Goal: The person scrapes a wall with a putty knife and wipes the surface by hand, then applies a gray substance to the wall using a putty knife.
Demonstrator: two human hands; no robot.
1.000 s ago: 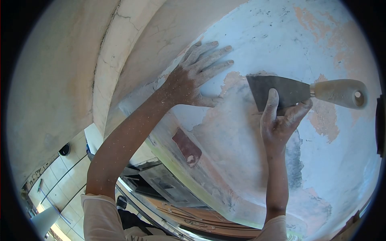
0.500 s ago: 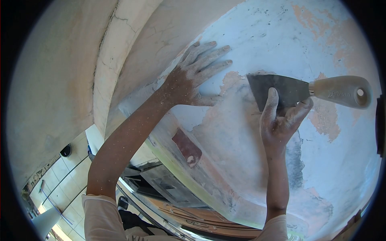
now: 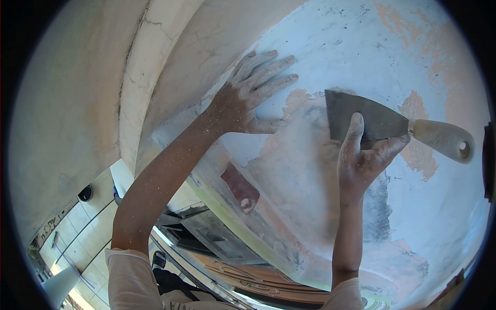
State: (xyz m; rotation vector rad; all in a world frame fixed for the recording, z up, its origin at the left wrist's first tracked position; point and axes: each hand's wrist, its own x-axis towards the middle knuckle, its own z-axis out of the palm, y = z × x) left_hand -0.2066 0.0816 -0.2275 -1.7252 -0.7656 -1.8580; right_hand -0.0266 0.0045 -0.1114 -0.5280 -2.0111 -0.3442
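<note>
My right hand (image 3: 361, 157) grips a putty knife (image 3: 377, 121) with a dark steel blade and a pale handle (image 3: 445, 139). The forefinger presses on the blade, which lies flat against a pale blue wall (image 3: 341, 46). The handle points right and a little down. My left hand (image 3: 248, 95) rests flat on the wall with fingers spread, left of the blade. Between the hands the paint is scraped off, leaving a bare pinkish-grey patch (image 3: 299, 155).
More flaked orange patches (image 3: 416, 155) mark the wall on the right. A dark red bare spot (image 3: 240, 187) sits lower down. A cracked cream pillar (image 3: 150, 67) stands at left. Below are a carved wooden door top (image 3: 248, 268) and a tiled floor (image 3: 77, 227).
The putty knife has shifted slightly right and tilted, so its handle now drops lower. My right hand moved with it. The left hand stays put.
</note>
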